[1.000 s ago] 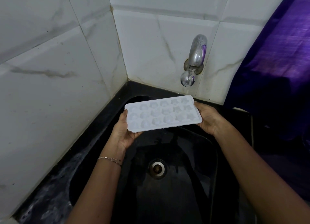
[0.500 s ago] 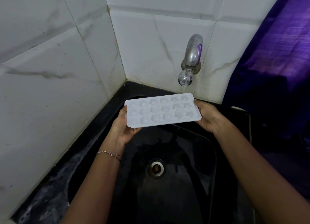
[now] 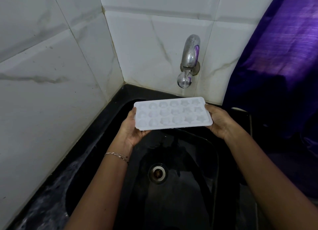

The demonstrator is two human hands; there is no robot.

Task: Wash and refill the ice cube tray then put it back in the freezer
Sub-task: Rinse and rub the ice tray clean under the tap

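Hands at either end hold a white ice cube tray (image 3: pixel 173 113) over a black sink (image 3: pixel 180 209), roughly level and with its moulds facing up. The left hand (image 3: pixel 133 130) grips the left short end, thumb on the top rim and palm cupped under the near corner, while the fingers are hidden beneath the tray. The right hand (image 3: pixel 219 123) grips the right short end the same way, thumb lying along the top edge and the rest curled out of sight below.

The tray has three rows of shaped moulds, with stars towards the right end and rounder forms towards the left. Whether anything sits in them I cannot tell, as it all reads pale white. It hangs clear of the basin, its far edge just in front of and below the spout of a steel tap (image 3: pixel 190 57) fixed to the back wall.

Below the tray lies a round metal drain (image 3: pixel 157 173) in the wet, glossy basin floor. A thin chain bracelet (image 3: pixel 118 155) sits on the left wrist. White marbled tiles (image 3: pixel 51 74) cover the corner walls on the left and behind, and the dark counter (image 3: pixel 48 204) beside the sink looks wet. A purple cloth (image 3: pixel 284 40) hangs at the right.
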